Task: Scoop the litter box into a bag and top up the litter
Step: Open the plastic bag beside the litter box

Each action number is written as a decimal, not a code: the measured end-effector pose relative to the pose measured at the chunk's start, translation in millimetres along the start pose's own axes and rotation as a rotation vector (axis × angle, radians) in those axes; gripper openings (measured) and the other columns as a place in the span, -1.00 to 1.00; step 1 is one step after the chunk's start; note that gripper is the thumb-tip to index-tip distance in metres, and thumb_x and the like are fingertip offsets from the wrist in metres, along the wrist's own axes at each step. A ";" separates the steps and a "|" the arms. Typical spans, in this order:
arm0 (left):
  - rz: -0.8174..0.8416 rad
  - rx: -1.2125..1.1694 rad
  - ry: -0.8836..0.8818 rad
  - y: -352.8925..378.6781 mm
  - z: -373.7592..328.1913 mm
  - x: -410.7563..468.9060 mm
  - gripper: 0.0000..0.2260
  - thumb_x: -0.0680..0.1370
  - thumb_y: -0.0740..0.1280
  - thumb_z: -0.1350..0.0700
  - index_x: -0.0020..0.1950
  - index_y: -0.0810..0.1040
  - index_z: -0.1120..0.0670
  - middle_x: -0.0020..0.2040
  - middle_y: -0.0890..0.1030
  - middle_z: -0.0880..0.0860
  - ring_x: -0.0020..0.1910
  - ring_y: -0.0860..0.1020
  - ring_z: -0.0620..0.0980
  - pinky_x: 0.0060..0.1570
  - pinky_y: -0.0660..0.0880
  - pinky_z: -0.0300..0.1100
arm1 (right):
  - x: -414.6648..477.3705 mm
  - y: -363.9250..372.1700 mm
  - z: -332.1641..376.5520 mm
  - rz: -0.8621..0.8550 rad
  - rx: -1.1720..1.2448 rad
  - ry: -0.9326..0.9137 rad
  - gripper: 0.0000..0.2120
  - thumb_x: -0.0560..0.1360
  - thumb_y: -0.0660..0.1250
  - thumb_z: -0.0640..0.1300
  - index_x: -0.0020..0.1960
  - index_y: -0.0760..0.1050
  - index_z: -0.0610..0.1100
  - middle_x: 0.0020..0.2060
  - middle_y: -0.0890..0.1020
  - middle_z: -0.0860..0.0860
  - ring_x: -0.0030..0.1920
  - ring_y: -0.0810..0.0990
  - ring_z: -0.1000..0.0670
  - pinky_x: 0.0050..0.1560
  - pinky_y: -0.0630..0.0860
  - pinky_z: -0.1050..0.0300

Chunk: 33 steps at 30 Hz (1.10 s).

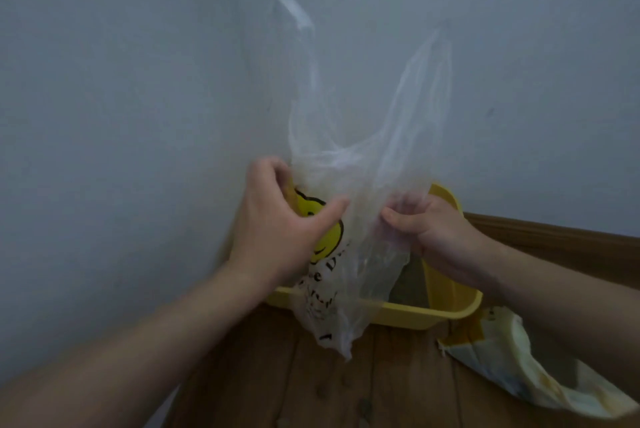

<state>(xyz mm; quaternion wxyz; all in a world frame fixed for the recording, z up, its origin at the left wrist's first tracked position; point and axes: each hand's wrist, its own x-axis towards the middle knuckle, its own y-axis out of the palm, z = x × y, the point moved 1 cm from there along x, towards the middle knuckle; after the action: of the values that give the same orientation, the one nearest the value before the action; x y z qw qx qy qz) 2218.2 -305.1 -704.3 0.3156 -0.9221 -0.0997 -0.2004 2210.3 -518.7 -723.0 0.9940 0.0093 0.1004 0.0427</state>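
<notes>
Centrally, against a grey wall [138, 64] and above a wooden floor [398, 375], a clear plastic bag [363, 157] hangs, hiding part of the yellow litter box [443, 313] at lower centre. Its print shows a yellow smiley and creased, unreadable lettering. A crumpled sack [512, 358] lies lower right. The left hand [273, 230] and right hand [436, 230] each pinch the bag.

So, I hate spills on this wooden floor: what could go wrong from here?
The plastic bag is thin, and the left hand and right hand both pinch it, so it may tear under litter. With both hands busy, nothing would hold it open over the litter box while scooping.
</notes>
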 end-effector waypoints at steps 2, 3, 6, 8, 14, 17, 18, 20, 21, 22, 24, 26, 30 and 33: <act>-0.061 -0.020 0.332 -16.5 -22.4 16.7 -0.36 0.34 0.45 -0.28 0.24 0.37 0.06 0.14 0.41 -0.02 0.11 0.44 -0.03 0.17 0.42 -0.16 | -11.2 -1.6 4.4 0.047 0.027 0.003 -0.60 0.48 0.37 -0.21 0.20 0.47 -0.47 0.14 0.55 -0.46 0.19 0.52 -0.47 0.32 0.41 -0.37; 0.015 0.053 0.468 -21.7 -34.4 25.8 -0.33 0.37 0.42 -0.29 0.31 0.39 0.08 0.23 0.42 0.00 0.26 0.41 0.02 0.33 0.34 -0.05 | -16.9 -2.8 5.4 0.061 0.041 0.003 -0.60 0.48 0.35 -0.23 0.21 0.45 -0.49 0.16 0.53 -0.48 0.17 0.53 -0.47 0.33 0.39 -0.37; 0.503 0.352 0.542 -26.3 -60.1 42.7 -0.48 0.34 0.32 -0.40 0.17 0.52 -0.14 0.19 0.55 -0.12 0.32 0.40 -0.11 0.52 -0.02 0.18 | -33.0 -12.6 1.5 0.089 0.112 0.033 -0.57 0.47 0.34 -0.27 0.22 0.41 -0.52 0.17 0.52 -0.48 0.10 0.56 -0.32 0.29 0.45 -0.26; 0.662 0.409 0.577 -22.6 -64.0 40.4 -0.70 0.35 0.35 -0.32 -0.15 0.55 -0.12 -0.15 0.58 -0.17 0.02 0.51 -0.14 0.45 0.21 0.13 | -43.8 -19.0 -1.3 0.109 0.138 0.053 -0.58 0.47 0.32 -0.28 0.21 0.40 -0.55 0.07 0.57 -0.43 0.04 0.57 -0.26 0.14 0.57 -0.09; 0.704 0.540 0.747 -19.3 -91.1 18.5 -0.78 0.48 0.43 -0.10 -0.19 0.59 0.04 -0.43 0.45 -0.06 -0.35 0.46 0.01 -0.31 0.45 -0.09 | -68.4 -26.0 -7.5 0.120 0.028 0.070 -0.70 0.46 0.33 -0.30 0.18 0.58 -0.33 0.02 0.69 -0.24 0.01 0.68 -0.20 0.07 0.63 -0.01; 0.753 0.568 0.705 -12.3 -91.0 13.0 -0.80 0.52 0.39 -0.06 -0.17 0.55 0.05 -0.36 0.50 -0.03 -0.29 0.51 0.05 -0.27 0.48 -0.05 | -73.5 -26.2 4.7 0.066 -0.184 0.069 -0.76 0.47 0.41 -0.23 0.13 0.64 -0.19 -0.01 0.74 -0.09 0.02 0.71 -0.08 0.02 0.66 0.06; 0.758 0.575 0.646 -8.7 -87.9 11.9 -0.82 0.53 0.38 -0.05 -0.15 0.55 0.04 -0.32 0.52 -0.02 -0.25 0.52 0.06 -0.24 0.50 -0.04 | -76.0 -26.1 10.1 0.036 -0.264 0.060 -0.82 0.48 0.43 -0.19 0.08 0.66 -0.11 -0.08 0.75 0.01 -0.05 0.72 0.03 -0.11 0.66 0.17; 0.739 0.578 0.526 -2.1 -77.5 11.0 -0.83 0.54 0.37 -0.05 -0.16 0.55 0.03 -0.30 0.54 -0.02 -0.25 0.54 0.06 -0.22 0.53 -0.02 | -80.9 -25.7 21.3 -0.045 -0.439 0.039 -0.92 0.47 0.46 -0.06 -0.04 0.66 -0.01 -0.24 0.73 0.16 -0.21 0.70 0.19 -0.32 0.55 0.34; 0.727 0.555 0.467 0.8 -70.7 10.2 -0.82 0.54 0.37 -0.04 -0.18 0.56 0.02 -0.32 0.54 -0.01 -0.28 0.54 0.04 -0.24 0.55 0.00 | -82.5 -27.0 25.6 -0.089 -0.535 0.043 -0.88 0.46 0.47 0.03 -0.09 0.66 -0.01 -0.30 0.72 0.16 -0.27 0.68 0.19 -0.35 0.53 0.33; 0.721 0.514 0.411 3.5 -64.6 8.8 -0.83 0.53 0.38 -0.03 -0.20 0.57 0.02 -0.33 0.56 -0.01 -0.31 0.55 0.03 -0.26 0.56 0.02 | -84.2 -28.7 30.2 -0.126 -0.640 0.065 -0.78 0.43 0.47 0.13 -0.14 0.66 -0.03 -0.33 0.71 0.11 -0.30 0.68 0.16 -0.36 0.54 0.28; 0.717 0.440 0.315 9.8 -51.3 4.9 -0.88 0.52 0.39 0.00 -0.19 0.61 0.00 -0.32 0.62 -0.02 -0.33 0.58 -0.01 -0.28 0.58 0.04 | -89.8 -28.2 42.2 -0.128 -0.768 0.125 -0.64 0.39 0.46 0.23 -0.25 0.62 -0.08 -0.39 0.69 0.02 -0.36 0.67 0.10 -0.37 0.56 0.22; 0.731 0.380 0.242 14.7 -42.9 1.7 -0.92 0.51 0.38 0.02 -0.14 0.65 -0.03 -0.25 0.67 -0.03 -0.30 0.62 -0.01 -0.29 0.60 0.06 | -96.4 -23.8 56.6 -0.074 -0.764 0.106 -0.62 0.39 0.46 0.21 -0.32 0.58 -0.10 -0.45 0.67 0.02 -0.44 0.62 0.14 -0.40 0.51 0.24; 0.734 0.301 0.139 19.3 -44.5 -0.3 -0.94 0.50 0.41 0.02 -0.15 0.67 -0.06 -0.30 0.66 -0.07 -0.40 0.59 -0.14 -0.44 0.55 -0.11 | -104.4 -5.1 86.2 0.064 -0.553 -0.138 -0.76 0.36 0.50 0.07 -0.23 0.66 -0.12 -0.33 0.70 -0.05 -0.32 0.65 0.05 -0.22 0.58 0.16; 0.726 0.259 0.104 18.4 -50.9 -2.1 -0.96 0.48 0.39 0.00 -0.16 0.60 -0.12 -0.32 0.62 -0.10 -0.37 0.56 -0.24 -0.44 0.45 -0.27 | -99.8 10.3 93.3 0.162 -0.379 -0.292 -0.76 0.35 0.54 -0.07 -0.01 0.66 -0.10 -0.11 0.73 -0.06 -0.07 0.71 -0.03 0.01 0.64 0.07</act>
<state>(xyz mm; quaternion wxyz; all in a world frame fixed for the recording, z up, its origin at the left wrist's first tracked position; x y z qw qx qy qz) 2206.4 -351.3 -678.5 0.4843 -0.8387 0.2246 -0.1079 2130.7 -518.0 -611.5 0.9753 -0.1630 -0.0553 0.1385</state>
